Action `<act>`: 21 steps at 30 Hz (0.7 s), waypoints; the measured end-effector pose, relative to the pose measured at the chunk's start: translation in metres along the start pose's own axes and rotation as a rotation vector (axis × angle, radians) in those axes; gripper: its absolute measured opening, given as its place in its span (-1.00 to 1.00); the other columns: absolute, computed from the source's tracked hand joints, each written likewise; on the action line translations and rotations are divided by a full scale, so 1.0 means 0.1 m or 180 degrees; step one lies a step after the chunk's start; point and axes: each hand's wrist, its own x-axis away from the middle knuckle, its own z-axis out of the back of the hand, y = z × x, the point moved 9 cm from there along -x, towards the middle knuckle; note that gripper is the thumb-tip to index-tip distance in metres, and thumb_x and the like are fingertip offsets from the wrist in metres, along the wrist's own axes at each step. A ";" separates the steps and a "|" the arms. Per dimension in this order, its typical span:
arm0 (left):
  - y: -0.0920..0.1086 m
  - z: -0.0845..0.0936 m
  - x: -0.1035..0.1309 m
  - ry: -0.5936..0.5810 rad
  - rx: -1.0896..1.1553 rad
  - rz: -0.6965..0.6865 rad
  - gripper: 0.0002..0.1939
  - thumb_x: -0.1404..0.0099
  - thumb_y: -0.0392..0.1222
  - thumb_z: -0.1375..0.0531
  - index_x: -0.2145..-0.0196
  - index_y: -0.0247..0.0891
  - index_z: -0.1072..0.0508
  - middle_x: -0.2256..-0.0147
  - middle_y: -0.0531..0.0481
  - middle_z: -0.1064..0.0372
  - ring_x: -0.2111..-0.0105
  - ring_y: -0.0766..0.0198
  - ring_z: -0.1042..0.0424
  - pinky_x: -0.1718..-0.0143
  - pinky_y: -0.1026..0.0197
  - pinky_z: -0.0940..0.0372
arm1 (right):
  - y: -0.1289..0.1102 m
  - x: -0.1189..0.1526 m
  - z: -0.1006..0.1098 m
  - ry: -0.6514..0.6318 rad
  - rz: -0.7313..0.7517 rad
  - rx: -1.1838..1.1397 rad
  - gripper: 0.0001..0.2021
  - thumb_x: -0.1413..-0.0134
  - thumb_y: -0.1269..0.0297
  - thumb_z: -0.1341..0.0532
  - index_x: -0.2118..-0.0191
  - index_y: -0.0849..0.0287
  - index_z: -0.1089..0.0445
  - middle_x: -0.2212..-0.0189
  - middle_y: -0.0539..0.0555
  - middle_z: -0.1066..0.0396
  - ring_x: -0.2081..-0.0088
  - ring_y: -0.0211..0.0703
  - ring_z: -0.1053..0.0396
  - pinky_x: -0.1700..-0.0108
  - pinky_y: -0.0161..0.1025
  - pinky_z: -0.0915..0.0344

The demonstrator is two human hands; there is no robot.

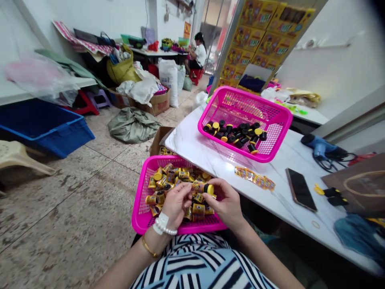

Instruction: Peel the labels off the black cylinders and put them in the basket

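Over a pink basket at my lap, my two hands meet at one small piece. My left hand is closed, pinching a printed yellow wrapper sleeve. Fingers of my right hand are closed around a small black cylinder with a yellow cap, whose black end meets the sleeve; how far it sits inside, I cannot tell. Below my hands the basket holds many wrapped yellow cylinders. A strip of flat printed sleeves lies on the white table to the right.
On the table, a second pink basket holds bare black cylinders, some yellow-capped. Further right are a phone, a blue heat gun and a brown bag. A blue bin stands left; a person sits far back.
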 end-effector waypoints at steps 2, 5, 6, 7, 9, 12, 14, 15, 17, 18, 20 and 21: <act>0.07 -0.06 0.03 -0.0111 -0.0164 -0.0013 -0.58 0.00 -0.08 -0.47 0.24 -0.32 -0.50 0.40 0.05 -0.38 0.53 0.47 -0.31 0.68 0.47 -0.07 | -0.10 -0.01 0.06 0.0010 0.0135 -0.0150 -0.76 -0.06 0.33 -0.35 0.13 0.10 -0.41 0.23 0.06 -0.45 0.23 -0.12 -0.46 0.14 -0.20 -0.46; 0.12 -0.27 0.06 -0.0657 -0.0591 0.0217 -0.55 -0.04 -0.03 -0.45 0.17 -0.27 -0.49 0.34 -0.01 -0.42 0.50 0.39 -0.37 0.67 0.42 -0.11 | -0.27 -0.04 0.12 -0.0086 0.0360 -0.0266 -0.72 -0.04 0.37 -0.37 0.09 0.07 -0.44 0.19 0.07 -0.44 0.18 -0.11 -0.46 0.13 -0.20 -0.46; 0.14 -0.33 0.06 -0.0804 -0.0727 0.0284 -0.56 -0.04 -0.03 -0.45 0.18 -0.29 -0.49 0.35 -0.01 -0.42 0.51 0.39 -0.36 0.67 0.42 -0.11 | -0.32 -0.05 0.14 -0.0122 0.0439 -0.0227 -0.70 -0.03 0.38 -0.38 0.08 0.05 -0.46 0.18 0.08 -0.44 0.17 -0.11 -0.46 0.14 -0.20 -0.46; 0.16 -0.37 0.06 -0.0888 -0.0843 0.0330 -0.57 -0.04 -0.03 -0.45 0.21 -0.31 -0.50 0.39 -0.01 -0.41 0.53 0.41 -0.34 0.66 0.42 -0.10 | -0.35 -0.07 0.15 -0.0148 0.0518 -0.0150 -0.68 -0.03 0.38 -0.38 0.06 0.04 -0.47 0.17 0.09 -0.44 0.17 -0.10 -0.46 0.15 -0.20 -0.46; 0.19 -0.42 0.02 -0.0929 -0.1038 0.0350 -0.61 -0.03 -0.05 -0.46 0.25 -0.32 -0.51 0.48 0.04 -0.38 0.60 0.46 -0.26 0.65 0.42 -0.07 | -0.38 -0.08 0.19 -0.0142 0.0645 0.0055 -0.64 -0.03 0.39 -0.39 0.02 0.01 -0.50 0.16 0.10 -0.43 0.19 -0.11 -0.45 0.19 -0.21 -0.46; 0.19 -0.51 -0.05 -0.1023 -0.1331 0.0243 -0.66 -0.05 -0.09 -0.45 0.26 -0.32 -0.54 0.57 0.11 -0.31 0.64 0.49 -0.18 0.62 0.40 -0.06 | -0.33 -0.09 0.22 -0.0071 0.0752 0.0236 -0.59 -0.06 0.38 -0.38 -0.05 -0.05 -0.50 0.17 0.09 -0.43 0.22 -0.13 -0.45 0.20 -0.19 -0.46; 0.14 -0.57 -0.10 -0.1127 -0.1382 0.0174 -0.67 -0.07 -0.10 -0.44 0.24 -0.30 -0.56 0.56 0.10 -0.31 0.61 0.48 -0.20 0.58 0.39 -0.10 | -0.26 -0.08 0.24 -0.0021 0.0738 0.0250 -0.56 -0.07 0.38 -0.38 -0.08 -0.06 -0.48 0.17 0.09 -0.43 0.20 -0.13 -0.44 0.18 -0.19 -0.47; 0.11 -0.59 -0.12 -0.1161 -0.1346 0.0175 -0.67 -0.07 -0.10 -0.44 0.23 -0.30 -0.56 0.54 0.09 -0.32 0.59 0.47 -0.22 0.56 0.39 -0.12 | -0.22 -0.08 0.25 -0.0004 0.0702 0.0234 -0.56 -0.07 0.37 -0.38 -0.09 -0.06 -0.48 0.16 0.09 -0.43 0.20 -0.13 -0.44 0.18 -0.20 -0.47; 0.02 -0.59 -0.14 -0.1174 -0.1245 0.0231 -0.67 -0.06 -0.10 -0.45 0.23 -0.29 -0.57 0.52 0.08 -0.34 0.57 0.46 -0.23 0.53 0.38 -0.15 | -0.16 -0.05 0.27 -0.0011 0.0595 0.0173 -0.57 -0.08 0.35 -0.37 -0.09 -0.05 -0.48 0.15 0.09 -0.42 0.19 -0.14 -0.44 0.20 -0.21 -0.47; -0.02 -0.58 -0.15 -0.1156 -0.1221 0.0260 -0.67 -0.05 -0.11 -0.45 0.24 -0.29 -0.57 0.51 0.08 -0.34 0.56 0.46 -0.23 0.53 0.38 -0.16 | -0.12 -0.03 0.27 -0.0042 0.0543 0.0136 -0.57 -0.08 0.32 -0.37 -0.09 -0.04 -0.47 0.14 0.09 -0.42 0.18 -0.13 -0.44 0.21 -0.22 -0.48; -0.11 -0.52 -0.16 -0.1096 -0.1218 0.0309 -0.65 -0.01 -0.14 -0.47 0.24 -0.29 -0.57 0.49 0.07 -0.36 0.56 0.46 -0.24 0.54 0.38 -0.15 | -0.06 0.02 0.26 -0.0094 0.0455 0.0093 -0.57 -0.09 0.29 -0.37 -0.10 -0.02 -0.46 0.11 0.10 -0.43 0.18 -0.12 -0.44 0.22 -0.21 -0.49; -0.15 -0.49 -0.16 -0.1066 -0.1211 0.0317 -0.63 0.01 -0.14 -0.48 0.23 -0.29 -0.57 0.49 0.07 -0.37 0.57 0.46 -0.23 0.55 0.38 -0.14 | -0.02 0.05 0.25 -0.0084 0.0426 0.0114 -0.58 -0.09 0.29 -0.36 -0.10 -0.01 -0.45 0.11 0.10 -0.44 0.19 -0.12 -0.45 0.22 -0.20 -0.49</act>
